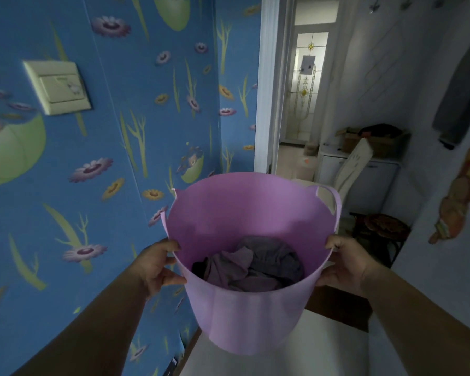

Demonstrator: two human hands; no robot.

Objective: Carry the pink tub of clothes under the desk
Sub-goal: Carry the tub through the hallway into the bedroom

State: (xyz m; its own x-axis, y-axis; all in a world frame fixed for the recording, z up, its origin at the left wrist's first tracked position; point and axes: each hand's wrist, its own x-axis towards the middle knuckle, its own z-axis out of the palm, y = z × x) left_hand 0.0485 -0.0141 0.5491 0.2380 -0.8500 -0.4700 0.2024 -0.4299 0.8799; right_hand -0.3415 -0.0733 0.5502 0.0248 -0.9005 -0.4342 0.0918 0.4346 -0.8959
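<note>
Blue flowered wallpaper [136, 131] fills the left half of the frame, with a pale light switch [57, 86] in the upper left and an open doorway [304, 104] at upper centre leading to a dim corridor. At centre, lifted clear of the floor, is the pink tub [253, 316], with a loose heap of grey and purple clothes [253, 267] lying at its bottom.

The left hand [158, 267] clamps the rim at centre left, thumb hooked over the edge and fingers curled against the outer wall. The right hand [345, 263] does the same at centre right, its thumb over the rim and its fingers closed round the outside. Gripping opposite sides looks meant to keep the soft tub level and stop it folding, and its own cut-out handles, towards the far rim, are left unused.

No desk can be picked out anywhere, so how far the carry has left to run is a guess. On the right, a low white cabinet [364, 169] with a cardboard box [375, 142] on top is blurred, and a dark stool [383, 229] sits partly behind the tub. A dark garment [461, 99] hangs at the upper right edge, and an orange patterned shape [461, 191] below it is too smeared to name. The pale surface under the tub is cut off by the frame's bottom.
</note>
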